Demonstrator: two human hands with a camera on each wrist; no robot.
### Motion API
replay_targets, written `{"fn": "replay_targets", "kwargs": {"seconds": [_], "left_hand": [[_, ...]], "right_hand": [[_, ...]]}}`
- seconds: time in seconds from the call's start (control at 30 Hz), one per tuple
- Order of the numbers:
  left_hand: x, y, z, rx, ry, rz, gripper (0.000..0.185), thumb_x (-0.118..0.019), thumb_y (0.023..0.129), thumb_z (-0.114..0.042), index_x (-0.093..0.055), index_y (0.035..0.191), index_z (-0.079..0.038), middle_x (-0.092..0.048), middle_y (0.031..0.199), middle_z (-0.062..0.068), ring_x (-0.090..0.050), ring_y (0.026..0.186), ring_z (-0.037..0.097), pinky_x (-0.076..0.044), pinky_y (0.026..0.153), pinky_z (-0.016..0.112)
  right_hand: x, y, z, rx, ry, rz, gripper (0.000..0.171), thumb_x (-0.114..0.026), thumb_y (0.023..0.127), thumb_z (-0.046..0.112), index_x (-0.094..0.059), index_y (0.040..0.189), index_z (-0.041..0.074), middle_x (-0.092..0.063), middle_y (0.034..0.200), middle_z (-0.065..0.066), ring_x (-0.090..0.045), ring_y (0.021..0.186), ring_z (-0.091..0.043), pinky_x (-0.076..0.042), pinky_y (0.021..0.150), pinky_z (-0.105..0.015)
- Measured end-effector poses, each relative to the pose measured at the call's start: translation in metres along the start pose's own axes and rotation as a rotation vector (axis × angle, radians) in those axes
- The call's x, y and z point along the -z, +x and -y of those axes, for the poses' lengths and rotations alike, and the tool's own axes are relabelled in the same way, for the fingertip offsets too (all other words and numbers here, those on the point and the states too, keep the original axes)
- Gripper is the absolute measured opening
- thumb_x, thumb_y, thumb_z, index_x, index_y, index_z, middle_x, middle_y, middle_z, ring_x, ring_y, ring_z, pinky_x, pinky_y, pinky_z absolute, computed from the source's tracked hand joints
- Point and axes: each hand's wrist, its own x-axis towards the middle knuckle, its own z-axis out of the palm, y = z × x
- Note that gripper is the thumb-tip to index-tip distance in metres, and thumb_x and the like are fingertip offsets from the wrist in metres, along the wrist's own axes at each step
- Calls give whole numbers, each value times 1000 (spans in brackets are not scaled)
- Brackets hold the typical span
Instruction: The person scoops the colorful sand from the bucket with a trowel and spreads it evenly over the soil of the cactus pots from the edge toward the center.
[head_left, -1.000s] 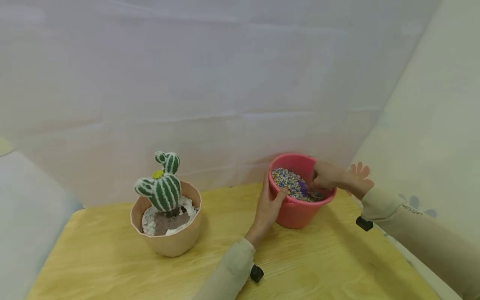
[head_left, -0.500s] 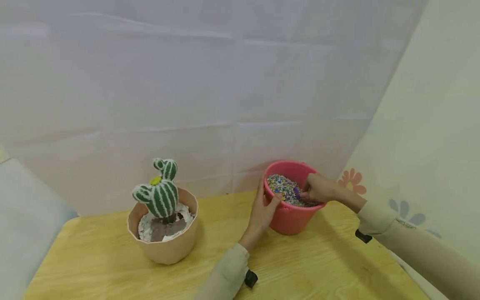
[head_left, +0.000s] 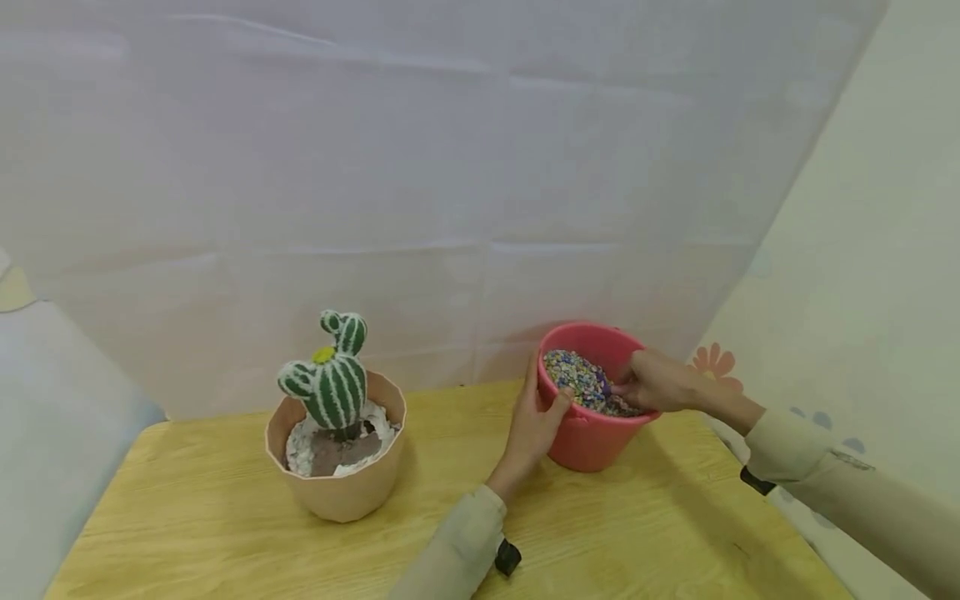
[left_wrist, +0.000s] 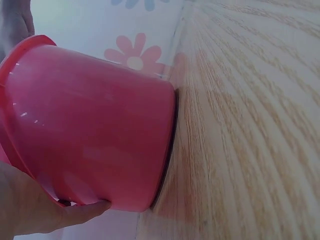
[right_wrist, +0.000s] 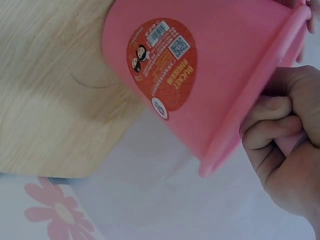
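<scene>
The pink bucket [head_left: 592, 433] of coloured gravel [head_left: 573, 373] stands on the worktop [head_left: 225, 533]; the left hand [head_left: 534, 425] grips its rim; the right hand [head_left: 656, 382] fingers pinch a purple scoop [head_left: 602, 385] inside.

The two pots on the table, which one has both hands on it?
The pink bucket of coloured gravel on the right: the left hand holds its rim, the right hand reaches inside. The tan cactus pot stands untouched.

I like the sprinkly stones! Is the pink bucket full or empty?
Partly full: the pink plastic bucket holds colourful gravel, heaped below the rim, with the right hand reaching in.
</scene>
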Motion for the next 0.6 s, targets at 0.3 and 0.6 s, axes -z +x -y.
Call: {"fn": "replay_targets", "kwargs": {"seconds": [0.3, 0.6], "left_hand": [[-1, 1, 1, 3, -20, 12, 83, -67, 98, -40, -14, 162, -45, -36, 161, 1, -41, 139, 17, -39, 109, 45], [0, 3, 2, 12, -16, 16, 84, -67, 97, -48, -12, 161, -48, -31, 163, -4, -36, 143, 16, -38, 110, 46]], "right_hand": [[10, -7, 6, 3, 54, 50, 30, -68, 90, -6, -71, 70, 16, -57, 57, 9, -47, 48, -1, -41, 46, -22], [17, -18, 2, -263, 355, 135, 13, -72, 95, 8, -81, 103, 5, -66, 65, -2, -42, 49, -6, -35, 46, -21]]}}
